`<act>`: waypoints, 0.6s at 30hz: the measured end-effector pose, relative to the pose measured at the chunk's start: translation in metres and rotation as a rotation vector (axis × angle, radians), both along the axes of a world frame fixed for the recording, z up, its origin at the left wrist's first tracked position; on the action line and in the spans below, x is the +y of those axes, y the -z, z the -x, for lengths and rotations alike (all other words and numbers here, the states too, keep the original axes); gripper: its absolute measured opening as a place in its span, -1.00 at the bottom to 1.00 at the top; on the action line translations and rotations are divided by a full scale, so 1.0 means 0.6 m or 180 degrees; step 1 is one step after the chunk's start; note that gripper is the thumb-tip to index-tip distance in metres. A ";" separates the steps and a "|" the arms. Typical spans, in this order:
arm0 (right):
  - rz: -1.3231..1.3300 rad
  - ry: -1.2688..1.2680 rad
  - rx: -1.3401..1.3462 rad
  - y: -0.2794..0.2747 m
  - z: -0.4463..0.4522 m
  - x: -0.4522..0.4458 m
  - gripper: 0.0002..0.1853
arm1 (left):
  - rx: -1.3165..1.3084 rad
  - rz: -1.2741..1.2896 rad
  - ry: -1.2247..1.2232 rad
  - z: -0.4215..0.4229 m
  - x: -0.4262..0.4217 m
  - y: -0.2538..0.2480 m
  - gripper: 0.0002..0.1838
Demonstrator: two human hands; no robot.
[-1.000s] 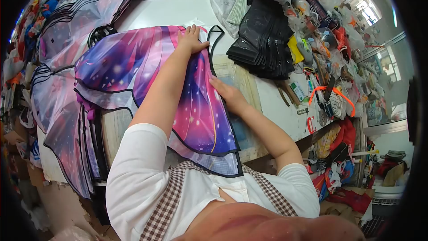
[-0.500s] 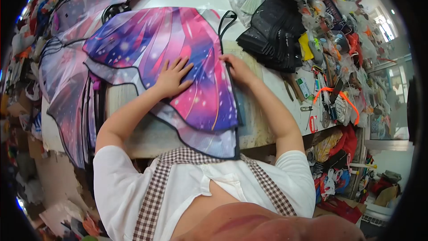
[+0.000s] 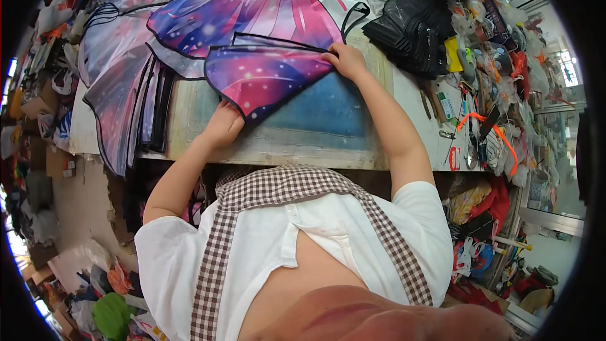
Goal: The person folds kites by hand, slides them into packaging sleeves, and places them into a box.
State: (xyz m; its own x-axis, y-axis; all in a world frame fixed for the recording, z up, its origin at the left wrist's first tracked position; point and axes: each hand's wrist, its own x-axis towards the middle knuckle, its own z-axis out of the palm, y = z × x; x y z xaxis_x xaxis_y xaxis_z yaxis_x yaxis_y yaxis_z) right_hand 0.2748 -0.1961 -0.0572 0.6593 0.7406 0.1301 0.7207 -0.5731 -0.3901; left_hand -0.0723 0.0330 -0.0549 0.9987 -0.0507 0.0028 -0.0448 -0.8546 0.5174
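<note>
A purple and pink wing-shaped fabric [image 3: 265,16] with black edging lies on the table, its lower part folded up and leftwards over itself. At the right end of the fold, my right hand [image 3: 347,61] pinches the edge beside a black loop [image 3: 355,17]. My left hand [image 3: 225,124] is at the lower left edge of the folded part, its fingertips hidden beneath the fabric. A blue patch [image 3: 315,110] shows on the worn board under the fold.
More wing fabrics [image 3: 113,57] hang at the left. Stacked black pouches [image 3: 410,31] lie at the back right. Tools and an orange strip [image 3: 499,137] are on the right side, near heaped plastic bags [image 3: 499,50]. The table's front edge [image 3: 284,163] runs before my apron.
The fabric's lower part has been folded up and to the left. My left hand has left its top and gone to the folded edge. The view has shifted.
</note>
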 end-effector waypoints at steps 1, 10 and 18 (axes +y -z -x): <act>0.0081 -0.0027 0.0062 -0.001 0.006 -0.006 -0.58 | -0.0007 0.0002 -0.0008 0.007 -0.001 0.006 -0.43; -0.0214 -0.0334 -0.0578 -0.032 0.084 -0.028 -0.66 | -0.0076 -0.0117 0.0065 0.088 -0.054 0.009 -0.46; -0.0865 -0.0357 -0.0852 0.003 0.137 0.026 -0.74 | -0.0091 0.0084 -0.0178 0.081 -0.072 0.004 -0.57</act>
State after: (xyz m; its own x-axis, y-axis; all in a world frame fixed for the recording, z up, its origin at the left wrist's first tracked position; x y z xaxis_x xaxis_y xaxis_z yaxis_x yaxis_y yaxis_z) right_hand 0.1924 -0.1807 -0.0588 0.4925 0.7210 0.4874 0.8697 -0.3868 -0.3065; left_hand -0.1208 -0.0101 -0.0574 0.9995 0.0056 0.0319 -0.0125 -0.8422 0.5391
